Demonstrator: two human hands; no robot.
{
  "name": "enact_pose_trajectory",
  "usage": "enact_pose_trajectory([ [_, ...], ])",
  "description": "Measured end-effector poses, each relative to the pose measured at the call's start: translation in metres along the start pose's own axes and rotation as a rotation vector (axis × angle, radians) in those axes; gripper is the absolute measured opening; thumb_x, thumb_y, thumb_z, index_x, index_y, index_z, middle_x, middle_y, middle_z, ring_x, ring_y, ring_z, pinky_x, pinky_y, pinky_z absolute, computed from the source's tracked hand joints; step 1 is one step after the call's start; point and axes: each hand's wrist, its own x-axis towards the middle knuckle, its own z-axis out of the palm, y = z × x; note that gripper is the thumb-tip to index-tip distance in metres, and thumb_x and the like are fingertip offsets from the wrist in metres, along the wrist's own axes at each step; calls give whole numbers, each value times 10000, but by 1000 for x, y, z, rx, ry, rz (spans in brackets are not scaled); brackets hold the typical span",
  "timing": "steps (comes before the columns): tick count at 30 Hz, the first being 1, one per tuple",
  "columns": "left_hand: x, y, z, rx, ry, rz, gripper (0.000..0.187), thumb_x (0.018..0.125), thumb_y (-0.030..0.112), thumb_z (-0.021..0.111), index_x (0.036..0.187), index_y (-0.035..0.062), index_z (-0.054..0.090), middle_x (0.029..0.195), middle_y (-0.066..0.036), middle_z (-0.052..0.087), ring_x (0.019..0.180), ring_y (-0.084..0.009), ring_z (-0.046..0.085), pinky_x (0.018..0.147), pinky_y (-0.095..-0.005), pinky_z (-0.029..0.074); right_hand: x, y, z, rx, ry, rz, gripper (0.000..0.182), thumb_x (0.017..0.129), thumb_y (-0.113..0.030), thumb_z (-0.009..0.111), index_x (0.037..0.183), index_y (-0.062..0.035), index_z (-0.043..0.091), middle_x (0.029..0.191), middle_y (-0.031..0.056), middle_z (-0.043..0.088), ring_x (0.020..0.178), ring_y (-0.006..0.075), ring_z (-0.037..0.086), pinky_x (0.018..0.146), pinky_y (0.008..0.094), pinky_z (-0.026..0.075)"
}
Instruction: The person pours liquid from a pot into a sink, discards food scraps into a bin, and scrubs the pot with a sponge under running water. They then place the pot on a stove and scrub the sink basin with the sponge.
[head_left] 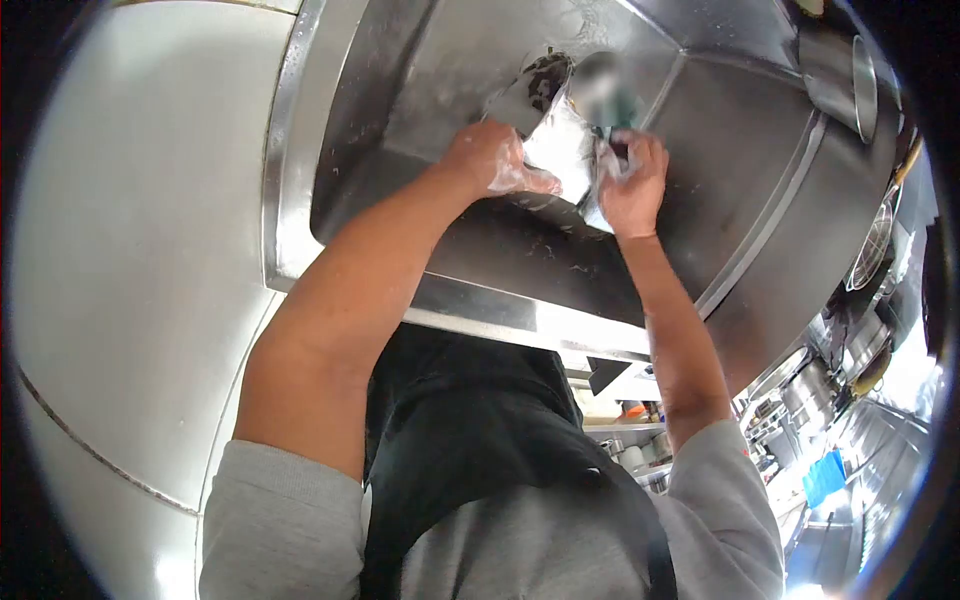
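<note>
In the sink, my left hand (490, 160), wet with suds, is closed on the near left edge of a shiny metal container (562, 150). The container lies tilted and its far side shows dark patches (548, 82). My right hand (632, 188), soapy too, is at the container's right side with its fingers curled in. What these fingers hold, I cannot tell. Just beyond them is a blurred, rounded grey-green shape (605, 90).
The steel sink (400, 110) has a raised front rim (480, 306). White tiled wall (150, 200) stands at the left. Pans (840, 85) and a wire strainer (875, 240) hang at the right. Farther off are shelves with pots (808, 395) and a blue cloth-like item (824, 478).
</note>
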Motion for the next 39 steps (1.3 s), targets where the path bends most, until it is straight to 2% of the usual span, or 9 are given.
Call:
enact_pose_trajectory([
  [4, 1, -4, 6, -37, 17, 15, 960, 557, 861, 763, 784, -72, 748, 842, -254, 736, 831, -388, 736, 820, -433, 573, -24, 24, -4, -107, -16, 12, 206, 788, -140, 785, 923, -53, 655, 1025, 171, 639, 1026, 387, 577, 928, 485, 471],
  [9, 1, 4, 2, 25, -26, -30, 959, 581, 858, 749, 841, -65, 756, 905, -252, 742, 883, -393, 731, 846, -432, 566, 44, 15, 6, -71, -201, 630, 340, 833, -234, 751, 1094, -19, 714, 1227, 260, 656, 1056, 450, 660, 919, 476, 530],
  [12, -3, 9, -1, 67, -36, -67, 915, 618, 848, 731, 865, -32, 777, 925, -224, 752, 921, -365, 731, 884, -422, 561, 60, 29, 20, 54, 5, 494, 389, 870, -322, 683, 1094, -5, 707, 896, 237, 723, 983, 428, 673, 839, 494, 524],
  [14, -5, 10, -3, 84, -51, -78, 928, 625, 843, 734, 885, -48, 771, 946, -235, 749, 931, -367, 731, 886, -429, 559, 100, 75, 51, -279, -135, 34, 376, 855, -285, 689, 1118, -16, 703, 960, 240, 717, 1005, 415, 669, 857, 481, 533],
  [19, 8, -14, 24, -50, 72, 39, 881, 623, 797, 781, 852, -54, 759, 896, -248, 743, 894, -380, 729, 834, -427, 558, 160, 94, 101, -321, -600, -101, 309, 847, -186, 679, 1059, 38, 691, 1091, 252, 694, 1030, 418, 670, 924, 506, 526],
  [22, 15, -18, 29, -30, 97, 48, 884, 595, 815, 785, 806, -43, 753, 868, -249, 740, 817, -382, 722, 779, -433, 559, 144, 86, 103, -561, -439, -268, 286, 844, -142, 671, 1049, 56, 684, 1156, 266, 681, 1014, 434, 681, 928, 520, 535],
  [25, -2, 5, 7, 24, 48, -75, 890, 579, 824, 785, 776, -43, 744, 838, -247, 733, 783, -380, 714, 768, -437, 560, 116, -16, 49, -35, -106, 462, 356, 826, -156, 697, 1134, 22, 667, 1130, 282, 680, 1023, 456, 676, 912, 520, 538],
  [32, 10, -11, 20, 49, 104, 18, 844, 579, 792, 794, 797, -22, 756, 863, -215, 745, 836, -374, 721, 830, -435, 561, 30, -51, 24, -108, 114, -43, 516, 774, -136, 743, 1254, 6, 621, 1289, 253, 582, 1160, 461, 581, 957, 490, 506],
  [39, 8, -12, 16, 98, 67, 61, 807, 609, 769, 797, 793, -16, 762, 913, -217, 752, 891, -365, 726, 861, -430, 567, -20, -30, 20, -27, 80, 2, 572, 699, -197, 831, 1255, -143, 705, 1201, 158, 608, 1042, 376, 655, 875, 445, 568],
])
